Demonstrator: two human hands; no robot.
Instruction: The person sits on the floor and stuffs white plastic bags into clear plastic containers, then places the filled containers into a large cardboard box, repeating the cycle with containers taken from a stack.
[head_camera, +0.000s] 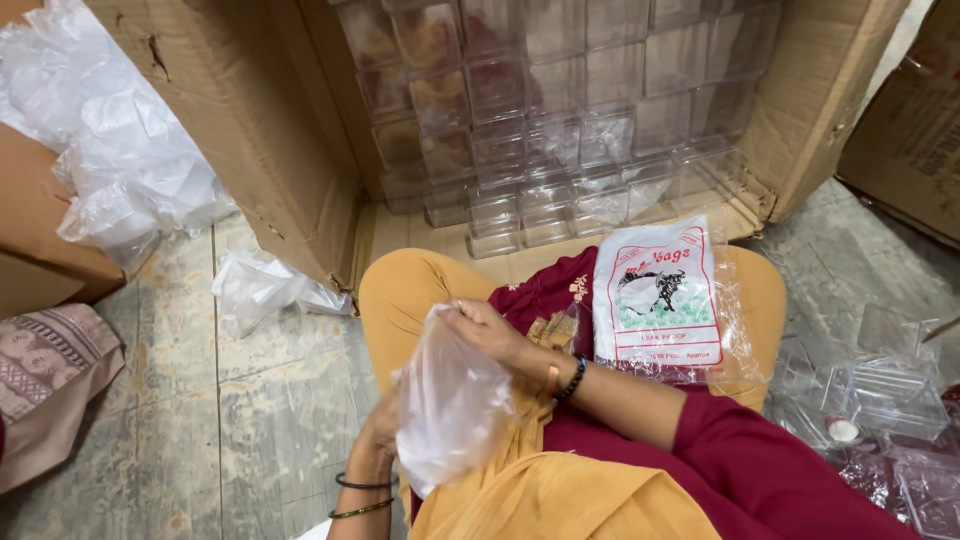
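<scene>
You are opening one thin clear plastic bag (452, 400) over your lap: your right hand (487, 327) pinches its top edge, your left hand (383, 425) grips it from below, largely hidden. Next you likely need the mouth spread wide. One printed bag packet (660, 295) rests on your knee; clear boxes (540, 120), too many to count, fill the carton (280, 150).

You are sitting on worn grey floor (250, 420). Open cardboard box (290, 160) lying on it ahead, crumpled plastic bag (262, 288) beside box, clear plastic containers (880, 400) lying at your right, patterned cloth (45, 370) at left.
</scene>
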